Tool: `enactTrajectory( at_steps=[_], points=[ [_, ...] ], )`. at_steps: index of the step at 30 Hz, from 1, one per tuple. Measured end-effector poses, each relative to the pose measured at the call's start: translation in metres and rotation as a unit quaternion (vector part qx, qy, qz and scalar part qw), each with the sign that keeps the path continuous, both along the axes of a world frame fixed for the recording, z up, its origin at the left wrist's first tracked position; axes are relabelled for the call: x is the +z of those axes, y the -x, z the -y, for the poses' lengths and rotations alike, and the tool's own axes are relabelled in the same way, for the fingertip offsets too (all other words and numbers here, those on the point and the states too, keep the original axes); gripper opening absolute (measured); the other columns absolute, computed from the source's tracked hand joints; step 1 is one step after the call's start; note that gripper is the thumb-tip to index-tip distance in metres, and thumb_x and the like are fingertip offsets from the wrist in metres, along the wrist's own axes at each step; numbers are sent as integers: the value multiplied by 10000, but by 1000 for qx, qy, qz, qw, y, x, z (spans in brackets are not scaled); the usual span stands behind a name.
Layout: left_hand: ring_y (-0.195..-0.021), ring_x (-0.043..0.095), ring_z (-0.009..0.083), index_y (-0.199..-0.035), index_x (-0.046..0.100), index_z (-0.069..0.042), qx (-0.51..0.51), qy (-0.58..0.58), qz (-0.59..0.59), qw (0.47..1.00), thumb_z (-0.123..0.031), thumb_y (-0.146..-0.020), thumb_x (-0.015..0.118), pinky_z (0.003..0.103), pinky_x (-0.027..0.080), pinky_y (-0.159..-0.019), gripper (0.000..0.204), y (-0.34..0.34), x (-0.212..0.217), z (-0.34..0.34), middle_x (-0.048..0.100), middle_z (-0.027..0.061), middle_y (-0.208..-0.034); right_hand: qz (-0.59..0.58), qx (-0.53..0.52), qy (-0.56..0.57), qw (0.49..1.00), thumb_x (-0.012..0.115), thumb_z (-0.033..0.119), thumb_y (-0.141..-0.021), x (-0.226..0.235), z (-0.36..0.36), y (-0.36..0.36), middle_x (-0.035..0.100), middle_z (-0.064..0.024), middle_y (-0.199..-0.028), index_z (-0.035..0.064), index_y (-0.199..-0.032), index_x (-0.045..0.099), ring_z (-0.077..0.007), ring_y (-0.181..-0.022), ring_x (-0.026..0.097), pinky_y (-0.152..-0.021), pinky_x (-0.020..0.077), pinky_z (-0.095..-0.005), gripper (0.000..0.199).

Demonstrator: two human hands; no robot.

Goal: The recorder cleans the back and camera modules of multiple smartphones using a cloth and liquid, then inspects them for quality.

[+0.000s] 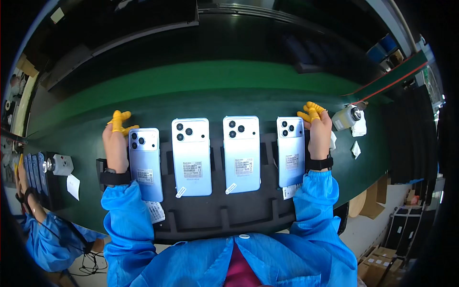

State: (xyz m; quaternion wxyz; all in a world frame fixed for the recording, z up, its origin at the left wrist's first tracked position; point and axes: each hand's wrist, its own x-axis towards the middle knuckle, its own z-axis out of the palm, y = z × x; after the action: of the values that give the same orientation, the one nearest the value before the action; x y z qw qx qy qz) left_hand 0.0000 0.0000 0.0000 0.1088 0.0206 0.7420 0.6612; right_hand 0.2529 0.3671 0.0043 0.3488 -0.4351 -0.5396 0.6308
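Several light blue phones lie back-up in a row on a black foam tray [215,215]. My left hand [116,141], with yellow finger cots, grips the left edge of the leftmost phone [145,163]. My right hand [319,129], also with yellow finger cots, grips the right edge of the rightmost phone [290,151]. Both outer phones sit tilted at the tray's ends. The two middle phones [191,157] [241,154] lie flat, each with a white pull tab at its lower left. Both wrists wear black straps and blue sleeves.
The tray rests on a dark green conveyor belt [215,91]. A small white device [345,117] and white paper scraps [356,149] lie to the right. At left, another person's blue sleeve [45,239], a stack of phones [34,172] and a white device [60,164].
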Motion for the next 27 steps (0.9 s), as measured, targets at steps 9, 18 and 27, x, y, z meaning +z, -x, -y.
enactTrajectory(
  at_steps=[9, 18, 27],
  points=[
    [-889, 665, 236, -1211, 547, 31, -3, 40, -4, 999, -64, -926, 343, 249, 537, -708, 363, -5, 6, -10, 623, 146, -1126, 84, 31, -113, 990, 362, -34, -909, 7, 3, 7, 607, -161, -1132, -52, -1190, 536, -255, -939, 662, -806, 528, -256, 331],
    [-932, 674, 245, -1241, 527, 27, 19, 40, 1, 999, -46, -915, 299, 263, 550, -759, 404, -6, 5, -11, 616, 154, -1159, 85, 29, -110, 990, 383, 9, -938, 8, 2, 2, 619, -139, -1138, -31, -1212, 541, -225, -954, 651, -831, 496, -253, 319],
    [-884, 660, 220, -1215, 545, 26, -4, 38, 17, 999, -28, -906, 316, 252, 527, -722, 388, -5, 5, -7, 616, 148, -1148, 85, 30, -121, 989, 372, -6, -914, 9, 2, 1, 625, -134, -1114, -37, -1194, 555, -203, -910, 640, -803, 490, -240, 337]
  ],
)
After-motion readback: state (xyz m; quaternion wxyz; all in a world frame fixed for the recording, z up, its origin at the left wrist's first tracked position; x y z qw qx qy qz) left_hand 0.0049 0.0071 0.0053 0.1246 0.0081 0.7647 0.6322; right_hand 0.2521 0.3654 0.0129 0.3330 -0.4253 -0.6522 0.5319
